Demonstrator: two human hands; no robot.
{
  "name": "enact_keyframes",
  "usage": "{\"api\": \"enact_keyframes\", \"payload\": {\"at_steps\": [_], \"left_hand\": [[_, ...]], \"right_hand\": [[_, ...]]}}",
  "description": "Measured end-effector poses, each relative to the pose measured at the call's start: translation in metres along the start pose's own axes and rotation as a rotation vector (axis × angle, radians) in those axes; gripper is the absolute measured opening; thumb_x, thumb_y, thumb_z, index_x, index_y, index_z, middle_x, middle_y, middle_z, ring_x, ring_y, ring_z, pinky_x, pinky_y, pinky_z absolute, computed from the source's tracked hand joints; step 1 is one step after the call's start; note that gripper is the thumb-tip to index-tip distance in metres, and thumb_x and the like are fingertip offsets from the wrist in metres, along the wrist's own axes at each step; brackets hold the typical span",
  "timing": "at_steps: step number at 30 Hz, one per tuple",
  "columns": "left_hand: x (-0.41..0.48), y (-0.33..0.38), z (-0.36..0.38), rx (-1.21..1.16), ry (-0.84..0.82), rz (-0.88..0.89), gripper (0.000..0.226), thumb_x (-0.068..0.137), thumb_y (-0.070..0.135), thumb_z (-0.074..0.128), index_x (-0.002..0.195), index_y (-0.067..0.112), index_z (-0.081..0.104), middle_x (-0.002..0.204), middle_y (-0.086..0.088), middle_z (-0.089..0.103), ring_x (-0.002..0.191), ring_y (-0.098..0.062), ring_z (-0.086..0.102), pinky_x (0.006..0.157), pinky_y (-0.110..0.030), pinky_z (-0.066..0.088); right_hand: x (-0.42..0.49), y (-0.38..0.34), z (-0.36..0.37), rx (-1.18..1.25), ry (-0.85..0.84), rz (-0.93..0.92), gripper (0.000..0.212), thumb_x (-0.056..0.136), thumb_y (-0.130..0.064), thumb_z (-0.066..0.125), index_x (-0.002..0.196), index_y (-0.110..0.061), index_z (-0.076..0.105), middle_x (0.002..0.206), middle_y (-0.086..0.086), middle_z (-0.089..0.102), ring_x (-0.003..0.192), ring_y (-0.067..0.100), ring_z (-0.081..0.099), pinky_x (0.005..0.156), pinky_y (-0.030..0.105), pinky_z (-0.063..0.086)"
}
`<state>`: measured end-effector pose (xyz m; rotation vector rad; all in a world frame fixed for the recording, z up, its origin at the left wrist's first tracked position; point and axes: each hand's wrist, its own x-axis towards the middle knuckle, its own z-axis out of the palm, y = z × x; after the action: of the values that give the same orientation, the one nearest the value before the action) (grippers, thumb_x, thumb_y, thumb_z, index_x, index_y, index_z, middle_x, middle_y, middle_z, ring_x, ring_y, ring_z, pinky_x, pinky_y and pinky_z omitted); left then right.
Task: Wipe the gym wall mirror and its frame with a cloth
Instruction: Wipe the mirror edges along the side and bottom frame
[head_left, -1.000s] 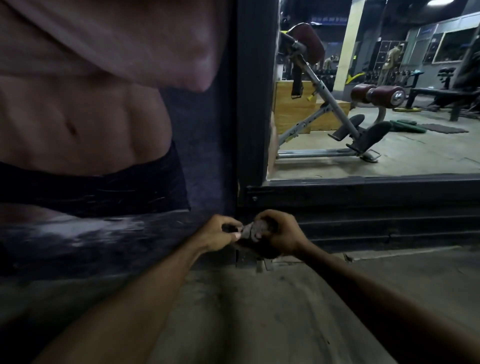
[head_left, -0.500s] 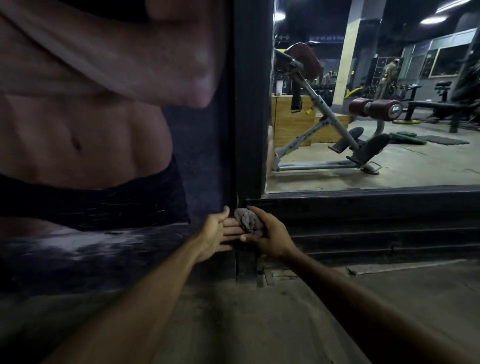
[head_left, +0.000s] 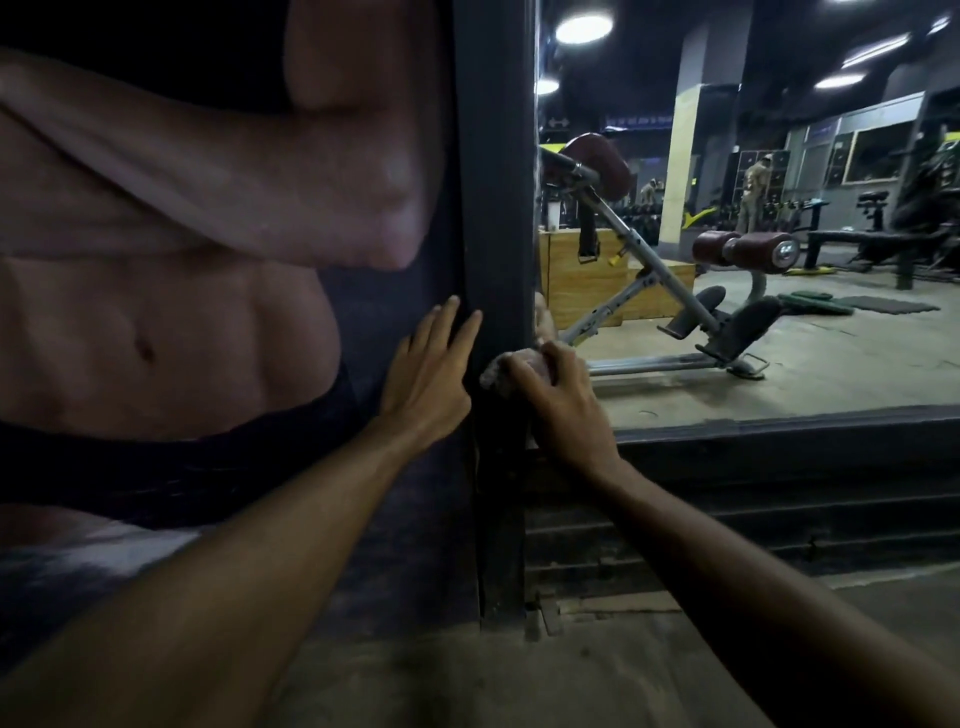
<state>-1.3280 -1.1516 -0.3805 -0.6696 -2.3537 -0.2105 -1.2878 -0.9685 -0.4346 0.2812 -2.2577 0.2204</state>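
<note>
I am seeing my right hand (head_left: 563, 410) gripping the crumpled cloth (head_left: 506, 366), pressing it on the frame (head_left: 498, 208) at its inner edge, near the lower left corner of the mirror (head_left: 779, 343), my left hand (head_left: 426, 382) lying flat, fingers straight, on the frame's outer edge beside the poster (head_left: 182, 260)

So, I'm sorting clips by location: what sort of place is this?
Most likely a gym. The mirror reflects an incline bench with padded rollers and more equipment beyond, and a poster of a bare, muscled torso hangs left of the frame.
</note>
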Motion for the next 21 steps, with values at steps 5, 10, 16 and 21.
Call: {"api": "enact_keyframes", "payload": {"at_steps": [5, 10, 16, 21], "left_hand": [[0.025, -0.005, -0.011, 0.274, 0.016, 0.135, 0.092, 0.091, 0.02, 0.058, 0.164, 0.022, 0.001, 0.168, -0.015, -0.017, 0.156, -0.034, -0.011, 0.127, -0.046, 0.006], [0.025, -0.011, -0.005, 0.327, 0.063, 0.244, 0.091, 0.085, 0.009, 0.056, 0.163, 0.013, 0.009, 0.171, -0.012, -0.006, 0.158, -0.03, -0.004, 0.126, -0.043, 0.008], [0.023, -0.007, -0.007, 0.325, 0.065, 0.265, 0.088, 0.08, 0.005, 0.043, 0.162, 0.008, 0.012, 0.171, -0.013, 0.001, 0.158, -0.03, 0.003, 0.126, -0.042, 0.012], [0.019, -0.004, -0.01, 0.359, -0.02, 0.267, 0.098, 0.083, 0.001, 0.053, 0.163, 0.017, 0.0, 0.169, -0.014, -0.016, 0.157, -0.03, -0.011, 0.127, -0.041, 0.003]], "right_hand": [[-0.005, 0.001, 0.04, -0.082, 0.028, 0.073, 0.067, 0.093, -0.054, 0.053, 0.154, -0.035, 0.036, 0.161, 0.016, 0.022, 0.147, 0.042, 0.023, 0.111, 0.062, 0.03], [-0.005, -0.011, 0.053, 0.055, 0.131, 0.121, 0.052, 0.092, -0.03, 0.062, 0.143, -0.027, 0.05, 0.149, 0.019, 0.034, 0.13, 0.042, 0.041, 0.094, 0.054, 0.049], [-0.025, -0.005, 0.065, -0.01, 0.04, -0.054, 0.038, 0.091, -0.023, 0.063, 0.128, -0.016, 0.06, 0.129, 0.017, 0.046, 0.11, 0.035, 0.055, 0.077, 0.042, 0.06], [-0.053, 0.004, 0.066, -0.004, -0.115, -0.276, 0.027, 0.098, -0.024, 0.056, 0.123, -0.03, 0.063, 0.125, 0.0, 0.05, 0.111, 0.023, 0.053, 0.088, 0.044, 0.056]]}}
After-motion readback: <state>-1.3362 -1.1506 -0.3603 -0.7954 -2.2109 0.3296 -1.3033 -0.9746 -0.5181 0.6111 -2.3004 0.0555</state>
